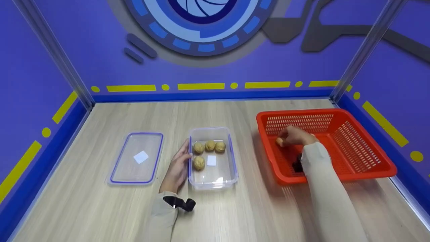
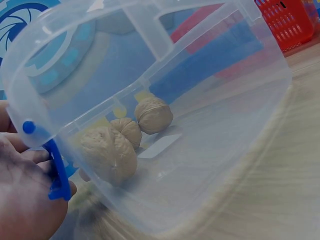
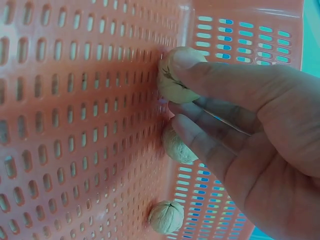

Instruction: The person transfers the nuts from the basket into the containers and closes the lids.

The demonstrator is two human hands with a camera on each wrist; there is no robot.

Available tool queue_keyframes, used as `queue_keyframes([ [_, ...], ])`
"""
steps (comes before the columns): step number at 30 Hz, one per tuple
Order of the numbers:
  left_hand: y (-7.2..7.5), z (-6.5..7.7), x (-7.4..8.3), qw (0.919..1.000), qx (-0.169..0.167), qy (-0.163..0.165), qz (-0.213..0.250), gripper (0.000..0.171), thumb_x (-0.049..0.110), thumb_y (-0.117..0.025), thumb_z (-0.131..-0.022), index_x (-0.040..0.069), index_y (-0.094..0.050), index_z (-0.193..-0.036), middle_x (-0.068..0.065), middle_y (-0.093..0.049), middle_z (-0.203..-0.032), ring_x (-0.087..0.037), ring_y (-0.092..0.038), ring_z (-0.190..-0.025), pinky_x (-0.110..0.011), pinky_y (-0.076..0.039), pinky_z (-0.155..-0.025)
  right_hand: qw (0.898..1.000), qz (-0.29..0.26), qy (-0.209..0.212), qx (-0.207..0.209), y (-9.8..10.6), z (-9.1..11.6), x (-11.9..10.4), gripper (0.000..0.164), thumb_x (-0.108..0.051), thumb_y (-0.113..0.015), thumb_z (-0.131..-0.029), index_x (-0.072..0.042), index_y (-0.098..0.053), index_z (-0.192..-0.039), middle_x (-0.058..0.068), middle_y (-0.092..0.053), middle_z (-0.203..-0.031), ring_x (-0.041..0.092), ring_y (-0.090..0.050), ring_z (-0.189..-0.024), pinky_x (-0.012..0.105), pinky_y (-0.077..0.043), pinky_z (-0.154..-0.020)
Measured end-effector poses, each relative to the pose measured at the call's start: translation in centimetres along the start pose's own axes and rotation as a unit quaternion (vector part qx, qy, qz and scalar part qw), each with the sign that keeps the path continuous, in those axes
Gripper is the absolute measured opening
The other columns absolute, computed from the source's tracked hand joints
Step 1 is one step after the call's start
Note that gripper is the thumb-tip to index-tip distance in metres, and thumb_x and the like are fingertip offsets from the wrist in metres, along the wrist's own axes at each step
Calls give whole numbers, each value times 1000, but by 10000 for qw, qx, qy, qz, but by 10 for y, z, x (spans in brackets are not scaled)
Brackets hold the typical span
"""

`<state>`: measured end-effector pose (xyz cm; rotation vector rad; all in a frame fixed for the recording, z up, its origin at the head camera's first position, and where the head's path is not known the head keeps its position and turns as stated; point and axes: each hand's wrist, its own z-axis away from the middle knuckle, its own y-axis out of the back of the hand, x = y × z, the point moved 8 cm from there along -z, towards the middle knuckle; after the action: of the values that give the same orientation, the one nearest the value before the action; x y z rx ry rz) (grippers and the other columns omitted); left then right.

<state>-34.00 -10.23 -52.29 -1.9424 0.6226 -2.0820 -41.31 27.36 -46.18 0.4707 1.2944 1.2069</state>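
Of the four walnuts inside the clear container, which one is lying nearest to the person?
The walnut by the container's left wall, alone in front; the other three walnuts lie together farther back.

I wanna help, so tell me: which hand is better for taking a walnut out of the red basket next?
Probably the right hand: it's inside the red basket, already pinching a walnut. The left hand is away from the basket, touching the side of the clear box.
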Motion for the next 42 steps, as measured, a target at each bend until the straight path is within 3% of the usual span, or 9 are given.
queue_keyframes([
  [4, 0, 0, 0, 10000, -14, -20, -13, 67, -7, -38, -90, 2, -15, -152, -10, -4, -162, -25, 3, -150, -37, 3, -123, 10000, -41, -3, -32, 1, -1, 0, 28, -6, -66, -85, 7, -66, -111, 14, -66, -96, 22, -56, -82, 33, -53, -76],
  [17, 1, -1, -1, 10000, -26, 8, 2, 67, -7, -37, -91, 3, -14, -152, -9, -2, -162, -24, 4, -150, -37, 4, -123, 9990, -147, -387, -182, -1, 1, 7, 28, -11, -67, -88, -1, -67, -114, 9, -66, -96, 23, -59, -87, 40, -54, -85],
  [27, 0, -1, -1, 10000, -23, -10, -26, 67, -7, -37, -90, 2, -14, -152, -11, -4, -162, -25, 3, -150, -37, 4, -123, 9996, -200, -161, -96, 3, 2, 4, 33, -9, -66, -86, 3, -65, -118, 15, -68, -102, 24, -61, -89, 49, -53, -91],
  [42, -2, 1, 2, 10000, -26, -27, 48, 67, -7, -37, -89, 3, -15, -152, -10, -5, -162, -24, 1, -150, -36, 2, -123, 9983, -561, -134, 7, 15, 8, -6, 37, -7, -66, -87, 2, -62, -122, 16, -67, -105, 26, -63, -90, 46, -56, -89],
])
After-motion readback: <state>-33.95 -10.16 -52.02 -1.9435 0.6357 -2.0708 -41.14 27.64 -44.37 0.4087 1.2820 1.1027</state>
